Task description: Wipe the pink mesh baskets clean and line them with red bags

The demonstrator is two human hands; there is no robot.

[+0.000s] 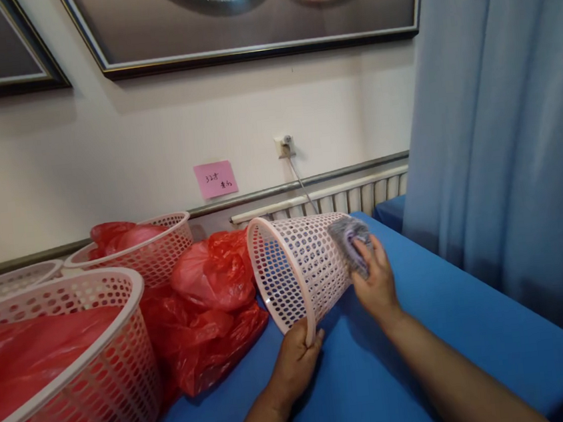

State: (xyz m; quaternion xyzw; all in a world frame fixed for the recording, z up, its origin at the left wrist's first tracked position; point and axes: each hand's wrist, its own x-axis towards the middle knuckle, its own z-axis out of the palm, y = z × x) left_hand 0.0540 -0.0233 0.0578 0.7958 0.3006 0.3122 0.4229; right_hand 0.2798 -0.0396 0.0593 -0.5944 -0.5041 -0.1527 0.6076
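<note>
Right of centre, I have the right hand [375,283] gripping a grey cloth [345,238] against the base end of a pale pink basket [316,254]; the left hand [297,362] clasps its near rim. Basket's tipped sideways over the blue worktop [450,334], mouth facing left. Wiping looks underway; can't tell what's done, probably some mesh left. Left: red plastic bags [215,278], more baskets [103,384]. Far: radiator [360,196], pink note [215,180]. Right: blue curtain [493,115].
</note>
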